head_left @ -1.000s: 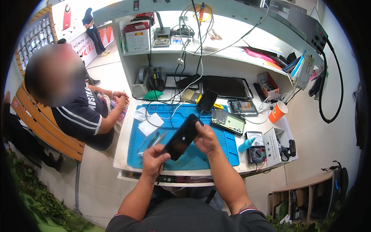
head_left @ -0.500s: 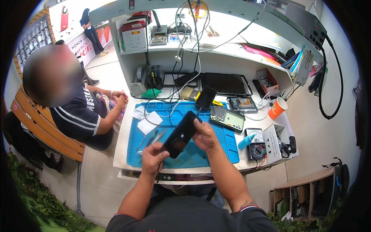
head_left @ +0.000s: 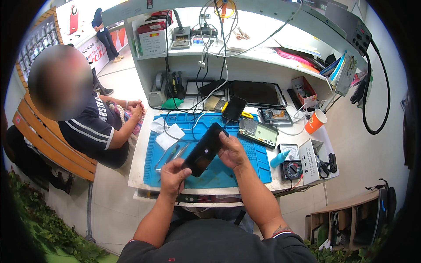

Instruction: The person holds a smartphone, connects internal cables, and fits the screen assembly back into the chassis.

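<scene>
Black phone is held over a blue work mat, lying aslant, its lower end to the left and its upper end to the right. A small bright spot shows on its dark face. The left hand is closed on the lower end, thumb along the edge; its fingers seem to curl behind, though they are partly hidden. The right hand is partly closed around the upper right side, thumb on the front edge.

White paper pieces and slim tools lie on the mat's left part. Beyond the hands, a smaller dark phone rests near a brush, and an opened device with a pale green inside lies at the mat's upper right. To the right stand a light blue bottle, a dial meter, a white box and an orange cup. A seated person is at the left of the bench.
</scene>
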A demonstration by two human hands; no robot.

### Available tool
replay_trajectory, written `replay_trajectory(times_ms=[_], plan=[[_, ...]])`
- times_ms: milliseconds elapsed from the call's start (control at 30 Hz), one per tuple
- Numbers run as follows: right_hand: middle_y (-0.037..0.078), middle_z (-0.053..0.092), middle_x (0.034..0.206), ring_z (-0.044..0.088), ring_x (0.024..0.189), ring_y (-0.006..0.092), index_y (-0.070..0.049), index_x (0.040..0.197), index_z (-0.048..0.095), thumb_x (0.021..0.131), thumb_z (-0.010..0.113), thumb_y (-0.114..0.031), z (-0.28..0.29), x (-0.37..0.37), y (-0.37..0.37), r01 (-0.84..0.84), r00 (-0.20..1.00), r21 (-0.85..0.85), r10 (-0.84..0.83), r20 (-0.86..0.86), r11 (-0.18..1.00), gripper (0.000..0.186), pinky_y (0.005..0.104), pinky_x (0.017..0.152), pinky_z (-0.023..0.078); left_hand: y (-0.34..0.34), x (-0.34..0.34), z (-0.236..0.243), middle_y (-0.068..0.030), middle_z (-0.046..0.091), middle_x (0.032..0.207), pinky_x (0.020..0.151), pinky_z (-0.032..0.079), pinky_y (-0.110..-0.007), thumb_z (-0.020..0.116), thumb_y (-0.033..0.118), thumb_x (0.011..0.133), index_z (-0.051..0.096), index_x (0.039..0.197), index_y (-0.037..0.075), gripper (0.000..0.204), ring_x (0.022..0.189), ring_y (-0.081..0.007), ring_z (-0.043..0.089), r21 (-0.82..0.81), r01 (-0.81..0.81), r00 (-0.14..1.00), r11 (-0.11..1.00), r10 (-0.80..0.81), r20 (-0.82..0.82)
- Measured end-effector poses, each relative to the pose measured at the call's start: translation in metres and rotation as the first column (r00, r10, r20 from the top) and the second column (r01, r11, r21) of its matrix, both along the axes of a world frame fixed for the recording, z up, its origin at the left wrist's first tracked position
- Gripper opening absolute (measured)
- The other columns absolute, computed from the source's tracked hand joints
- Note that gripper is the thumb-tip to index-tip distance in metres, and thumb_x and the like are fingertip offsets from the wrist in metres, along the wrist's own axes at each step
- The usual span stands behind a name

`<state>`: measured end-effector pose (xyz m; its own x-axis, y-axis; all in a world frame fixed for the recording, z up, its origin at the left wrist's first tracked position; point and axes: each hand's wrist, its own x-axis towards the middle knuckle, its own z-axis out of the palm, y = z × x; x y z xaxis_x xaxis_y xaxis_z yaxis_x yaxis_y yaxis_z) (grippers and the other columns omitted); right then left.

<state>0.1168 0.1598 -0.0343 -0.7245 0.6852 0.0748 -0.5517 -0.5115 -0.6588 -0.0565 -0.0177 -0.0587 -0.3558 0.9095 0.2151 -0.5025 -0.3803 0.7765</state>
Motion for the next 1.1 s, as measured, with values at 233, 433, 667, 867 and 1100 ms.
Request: replay_trajectory(times_ms=[233,433,667,867,1100], plan=[[0.012,0.074,0.119,0.069,0.114,0.0224,0.001,0.124,0.067,0.101,0.071,-0.03,-0.0047,-0.0003,0.002,0.002,1.0,0.003,-0.002,-0.001,1.0,0.039,0.0387,0.106,0.051,-0.0002,-0.0001,0.0007,-0.0089,0.072,0.1,0.088,0.055,-0.03,0.085,-0.001,0.083,0.072,0.104,-0.003,0.025,0.093,-0.0173,0.07,-0.004,0.009,1.0,1.0,-0.009,0.009],[0.012,0.074,0.118,0.07,0.112,0.0225,0.001,0.123,0.068,0.101,0.071,-0.03,-0.0044,-0.0002,0.0016,-0.005,1.0,0.001,0.005,-0.011,1.0,0.038,0.0385,0.105,0.051,-0.0002,0.0001,0.0019,-0.0093,0.073,0.099,0.087,0.055,-0.029,0.085,0.001,0.084,0.072,0.105,-0.003,0.025,0.091,-0.0171,0.07,-0.003,0.013,1.0,1.0,-0.013,-0.009],[0.012,0.074,0.117,0.07,0.111,0.0221,0.002,0.122,0.068,0.101,0.071,-0.029,-0.0014,-0.0013,0.0002,0.007,1.0,-0.003,-0.007,-0.025,1.0,0.038,0.0378,0.104,0.052,0.0001,0.0001,0.0037,-0.0105,0.074,0.1,0.089,0.056,-0.03,0.085,0.0,0.083,0.072,0.105,-0.004,0.025,0.093,-0.018,0.071,-0.015,0.026,0.999,1.0,-0.026,0.02],[0.012,0.075,0.117,0.07,0.111,0.0216,0.003,0.121,0.068,0.101,0.071,-0.029,-0.0019,0.0,0.0009,0.014,1.0,-0.007,-0.014,-0.012,1.0,0.037,0.037,0.103,0.052,-0.0006,-0.0005,0.0051,-0.0109,0.074,0.102,0.091,0.056,-0.031,0.084,-0.002,0.083,0.072,0.106,-0.003,0.026,0.096,-0.0192,0.071,-0.048,0.03,0.999,0.998,-0.028,0.036],[0.012,0.075,0.117,0.07,0.111,0.0214,0.002,0.121,0.068,0.101,0.071,-0.029,-0.0004,0.0003,0.0005,-0.011,1.0,-0.011,0.011,-0.019,1.0,0.037,0.0373,0.104,0.051,0.0012,-0.0004,0.0026,-0.0095,0.074,0.1,0.089,0.056,-0.03,0.085,0.0,0.083,0.072,0.105,-0.002,0.026,0.094,-0.0178,0.071,-0.023,0.029,0.999,0.999,-0.028,0.02]])
